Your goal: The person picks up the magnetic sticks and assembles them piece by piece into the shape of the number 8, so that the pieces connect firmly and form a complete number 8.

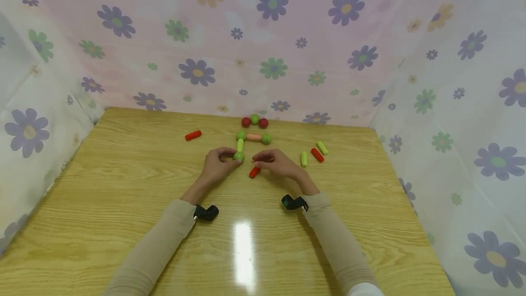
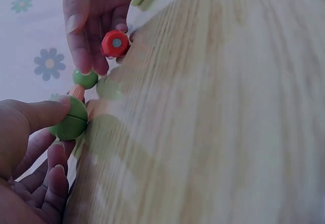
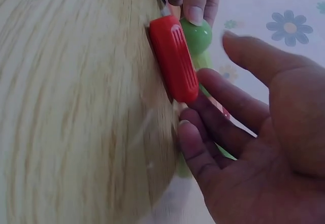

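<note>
The near green ball (image 1: 239, 156) sits on the counter (image 1: 123, 186), and I see the left hand (image 1: 216, 166) pinching it between thumb and fingers. A yellow-green rod (image 1: 240, 145) runs from its far side to a corner ball (image 1: 241, 136); from there an orange rod (image 1: 254, 137) reaches an end ball (image 1: 266, 139), beyond the near green ball and to its right. Close on its right, toward the person, lies a red rod (image 1: 254, 172). The right hand (image 1: 279, 164) is just beside that rod, thumb and fingers apart; whether a fingertip touches it, I can't tell. Well beyond the near green ball stand two dark red balls (image 1: 263, 123) flanking a small green one (image 1: 255, 119). Another red stick (image 1: 193, 135) lies off to its left.
</note>
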A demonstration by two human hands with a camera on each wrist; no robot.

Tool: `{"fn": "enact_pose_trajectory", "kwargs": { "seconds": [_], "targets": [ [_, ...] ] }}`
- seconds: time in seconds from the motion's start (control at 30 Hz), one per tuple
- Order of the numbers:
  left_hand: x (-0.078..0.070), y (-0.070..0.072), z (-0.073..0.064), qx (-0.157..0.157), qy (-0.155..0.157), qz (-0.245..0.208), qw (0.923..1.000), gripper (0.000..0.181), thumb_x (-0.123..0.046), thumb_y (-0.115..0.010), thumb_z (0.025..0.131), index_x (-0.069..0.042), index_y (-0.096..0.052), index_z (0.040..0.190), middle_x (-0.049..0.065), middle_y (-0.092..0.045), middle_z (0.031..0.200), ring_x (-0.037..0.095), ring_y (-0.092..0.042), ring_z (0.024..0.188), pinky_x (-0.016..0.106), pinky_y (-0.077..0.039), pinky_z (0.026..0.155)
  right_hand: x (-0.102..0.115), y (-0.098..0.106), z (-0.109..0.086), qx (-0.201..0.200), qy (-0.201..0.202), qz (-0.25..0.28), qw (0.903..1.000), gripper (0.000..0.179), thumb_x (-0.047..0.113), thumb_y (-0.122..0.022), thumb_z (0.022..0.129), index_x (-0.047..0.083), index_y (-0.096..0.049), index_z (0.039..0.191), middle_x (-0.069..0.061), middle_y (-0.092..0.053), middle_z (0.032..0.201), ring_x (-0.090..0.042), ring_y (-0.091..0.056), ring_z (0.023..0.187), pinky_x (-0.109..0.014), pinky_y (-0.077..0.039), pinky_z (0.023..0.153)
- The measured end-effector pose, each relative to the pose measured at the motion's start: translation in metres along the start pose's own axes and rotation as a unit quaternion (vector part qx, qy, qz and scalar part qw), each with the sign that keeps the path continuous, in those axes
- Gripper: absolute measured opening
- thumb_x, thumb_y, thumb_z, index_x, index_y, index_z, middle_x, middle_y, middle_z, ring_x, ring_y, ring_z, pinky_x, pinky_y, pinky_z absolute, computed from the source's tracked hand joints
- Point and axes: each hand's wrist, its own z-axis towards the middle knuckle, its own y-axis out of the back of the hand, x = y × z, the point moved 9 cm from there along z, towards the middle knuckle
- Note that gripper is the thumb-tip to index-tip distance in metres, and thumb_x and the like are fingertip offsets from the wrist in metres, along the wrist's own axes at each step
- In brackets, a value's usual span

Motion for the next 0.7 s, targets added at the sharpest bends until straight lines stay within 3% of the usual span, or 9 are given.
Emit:
{"fn": "enact_pose_trajectory", "kwargs": {
  "seconds": [0.13,0.27,0.5,0.7],
  "targets": [
    [0.0,0.0,-0.001,-0.007,-0.001,0.007,1.0,0.036,-0.02,-0.08,0.09,-0.004,-0.07,0.121,0.013,-0.072,0.118,0.014,-0.053,0.069,0.024,-0.043,0.059,0.0,-0.001,-0.006,0.032,0.014,0.015,0.9993,0.04,0.015,-0.068,0.099,0.001,-0.063,0.136,-0.014,-0.066,0.133,-0.027,-0.063,0.12,-0.044,-0.048,0.105],
    [0.001,-0.001,-0.002,-0.012,-0.004,0.012,0.9998,0.036,-0.02,-0.08,0.09,-0.004,-0.07,0.121,0.013,-0.072,0.118,0.014,-0.054,0.07,0.024,-0.044,0.061,-0.005,-0.001,-0.01,0.044,0.018,0.034,0.9983,0.043,0.008,-0.071,0.095,0.001,-0.061,0.137,-0.015,-0.066,0.133,-0.024,-0.063,0.114,-0.037,-0.051,0.097],
    [0.002,0.0,-0.002,-0.021,-0.005,0.009,0.9997,0.037,-0.021,-0.08,0.09,-0.003,-0.07,0.121,0.013,-0.072,0.117,0.014,-0.054,0.069,0.023,-0.044,0.06,-0.011,-0.003,-0.01,0.029,0.018,0.038,0.9987,0.035,0.002,-0.063,0.098,0.003,-0.066,0.132,-0.013,-0.069,0.125,-0.018,-0.063,0.1,-0.029,-0.05,0.085],
    [0.002,0.002,-0.001,-0.027,-0.008,0.011,0.9996,0.037,-0.021,-0.08,0.09,-0.003,-0.069,0.121,0.013,-0.073,0.116,0.014,-0.055,0.071,0.024,-0.044,0.062,-0.014,-0.002,-0.011,0.005,0.017,0.043,0.9989,0.029,0.004,-0.067,0.097,0.005,-0.07,0.125,-0.011,-0.071,0.117,-0.016,-0.063,0.092,-0.027,-0.049,0.08]
  ]
}}
